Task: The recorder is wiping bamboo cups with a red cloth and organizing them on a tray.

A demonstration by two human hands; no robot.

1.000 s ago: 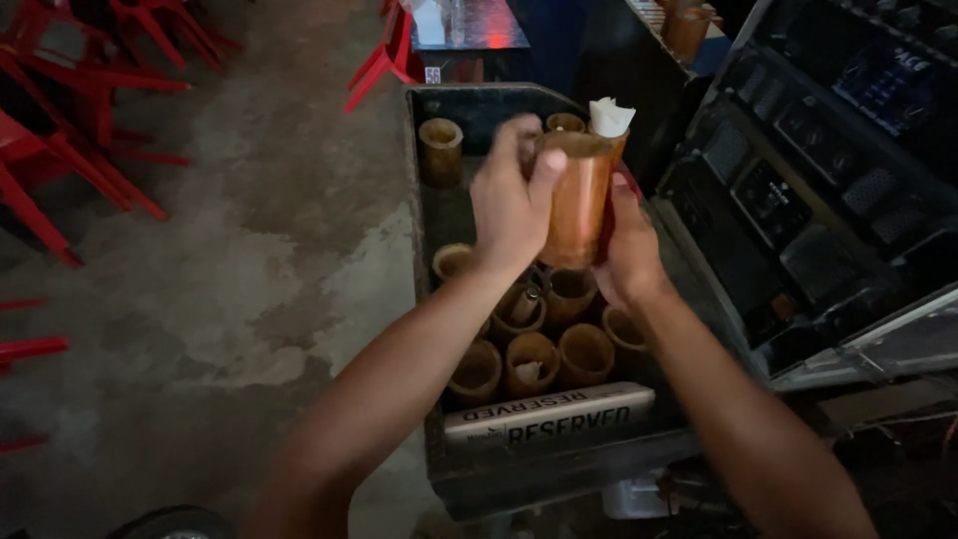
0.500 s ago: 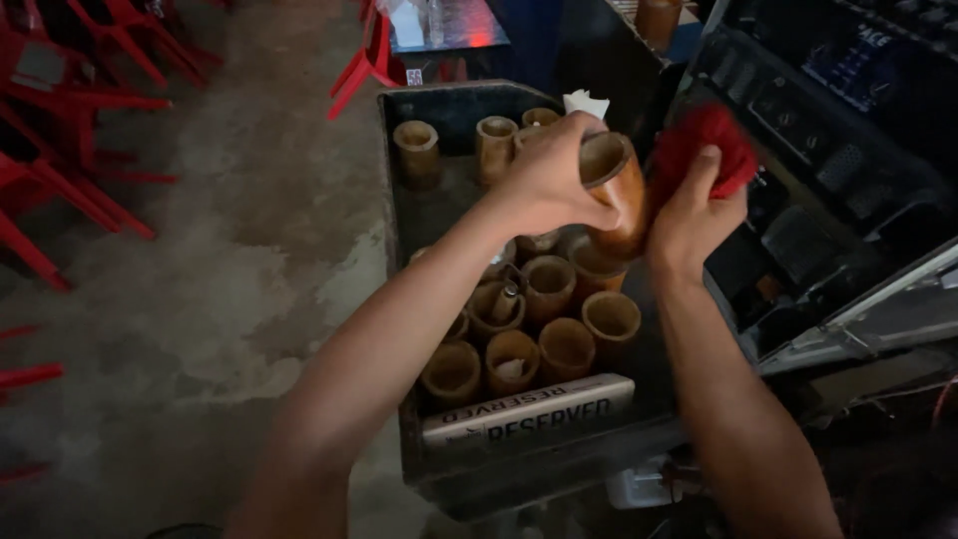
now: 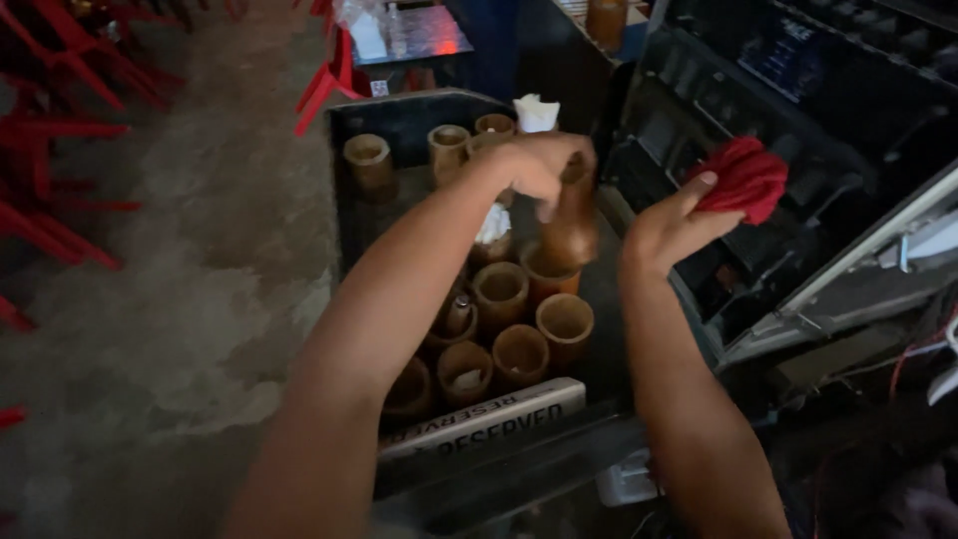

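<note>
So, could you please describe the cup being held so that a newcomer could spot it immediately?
Start at the dark crate packed with upright bamboo cups. Above its middle, the left hand grips one brown bamboo cup from the top. Unlike its neighbours standing in the crate, it hangs lifted in the air, glossy and darker.

About eleven bamboo cups [image 3: 501, 291] stand in one dark crate [image 3: 399, 125], a twelfth bamboo cup [image 3: 572, 228] hangs in the left hand [image 3: 539, 165], one red cloth [image 3: 743, 180] sits in the right hand [image 3: 664, 230], and one long sign plate [image 3: 484, 419] lies at the crate's near end.
</note>
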